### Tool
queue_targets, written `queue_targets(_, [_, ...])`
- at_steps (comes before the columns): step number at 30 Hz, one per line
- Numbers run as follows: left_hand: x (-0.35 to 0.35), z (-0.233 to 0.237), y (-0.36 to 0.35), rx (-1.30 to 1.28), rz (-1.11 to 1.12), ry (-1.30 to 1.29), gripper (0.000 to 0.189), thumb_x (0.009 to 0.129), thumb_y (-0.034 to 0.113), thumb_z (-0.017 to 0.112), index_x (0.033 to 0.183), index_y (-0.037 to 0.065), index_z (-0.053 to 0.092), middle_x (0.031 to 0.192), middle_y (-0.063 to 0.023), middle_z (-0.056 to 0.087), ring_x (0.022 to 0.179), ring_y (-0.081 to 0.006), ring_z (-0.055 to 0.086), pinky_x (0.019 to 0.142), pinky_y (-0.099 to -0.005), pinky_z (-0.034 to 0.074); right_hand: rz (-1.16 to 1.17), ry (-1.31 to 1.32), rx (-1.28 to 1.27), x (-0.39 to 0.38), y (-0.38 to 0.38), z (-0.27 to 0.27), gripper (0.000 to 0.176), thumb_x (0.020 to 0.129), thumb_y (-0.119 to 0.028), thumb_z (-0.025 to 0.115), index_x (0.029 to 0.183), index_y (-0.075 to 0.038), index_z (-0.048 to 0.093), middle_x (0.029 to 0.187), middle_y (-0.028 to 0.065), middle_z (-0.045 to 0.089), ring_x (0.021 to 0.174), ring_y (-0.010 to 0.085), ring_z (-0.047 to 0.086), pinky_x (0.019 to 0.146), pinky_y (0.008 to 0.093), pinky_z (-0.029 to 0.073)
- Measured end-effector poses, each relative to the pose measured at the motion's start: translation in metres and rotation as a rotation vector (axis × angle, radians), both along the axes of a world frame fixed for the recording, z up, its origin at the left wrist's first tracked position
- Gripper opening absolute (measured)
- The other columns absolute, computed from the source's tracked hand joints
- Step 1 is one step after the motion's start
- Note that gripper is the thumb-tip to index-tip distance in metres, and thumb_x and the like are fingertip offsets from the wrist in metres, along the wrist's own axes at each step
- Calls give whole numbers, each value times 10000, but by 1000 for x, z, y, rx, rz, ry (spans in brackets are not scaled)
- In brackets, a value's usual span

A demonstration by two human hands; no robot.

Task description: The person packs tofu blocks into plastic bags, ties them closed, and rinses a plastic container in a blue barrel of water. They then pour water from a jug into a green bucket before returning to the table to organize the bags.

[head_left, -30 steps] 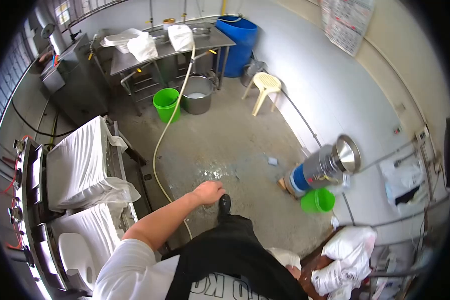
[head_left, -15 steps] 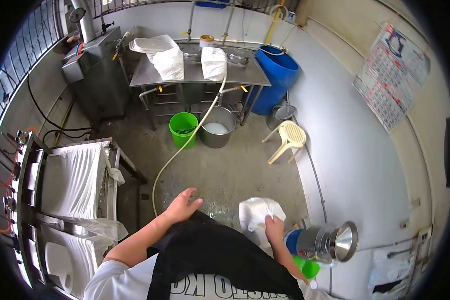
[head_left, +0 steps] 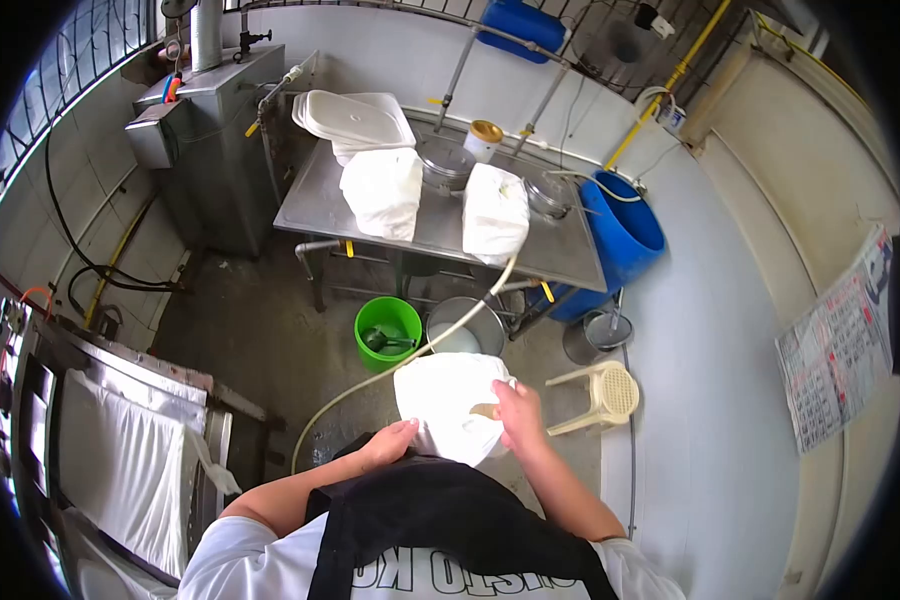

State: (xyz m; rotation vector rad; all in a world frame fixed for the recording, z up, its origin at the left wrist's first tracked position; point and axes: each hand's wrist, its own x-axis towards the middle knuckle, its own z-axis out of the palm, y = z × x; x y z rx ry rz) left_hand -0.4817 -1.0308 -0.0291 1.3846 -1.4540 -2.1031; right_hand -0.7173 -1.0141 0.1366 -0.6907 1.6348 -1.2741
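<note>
In front of my apron is a white bag (head_left: 445, 405), full-looking and creased, with a small tan patch near its right side. My right hand (head_left: 518, 415) grips its right edge, fingers closed on the gathered material. At the lower left edge, my left hand (head_left: 390, 443) has its fingertips pressed together against the bag. Two similar white bundles, a left one (head_left: 385, 195) and a right one (head_left: 496, 212), rest on the steel table (head_left: 310, 205) ahead.
Under the table's front stand a green bucket (head_left: 370, 318) with a dark scoop and a steel pot (head_left: 485, 325). A pale hose (head_left: 370, 370) crosses the floor. A cream stool (head_left: 610, 392) and blue barrel (head_left: 625, 245) are right. Cloth-lined trays (head_left: 120, 450) sit left.
The bag has come from my right side to the front of my body. My left hand has moved from open in the air to the bag. The view has shifted toward the table.
</note>
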Motion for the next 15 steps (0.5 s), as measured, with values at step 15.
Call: queue_targets(15, [-74, 107, -345, -226, 442, 534, 749, 1094, 532, 337, 1610, 9, 194, 1647, -112, 285, 1491, -225, 277, 1224, -349, 210, 183, -316, -417, 4, -375, 118, 201, 948, -216, 671, 857, -67, 571, 660, 2, 498, 567, 106, 466, 524, 275, 381])
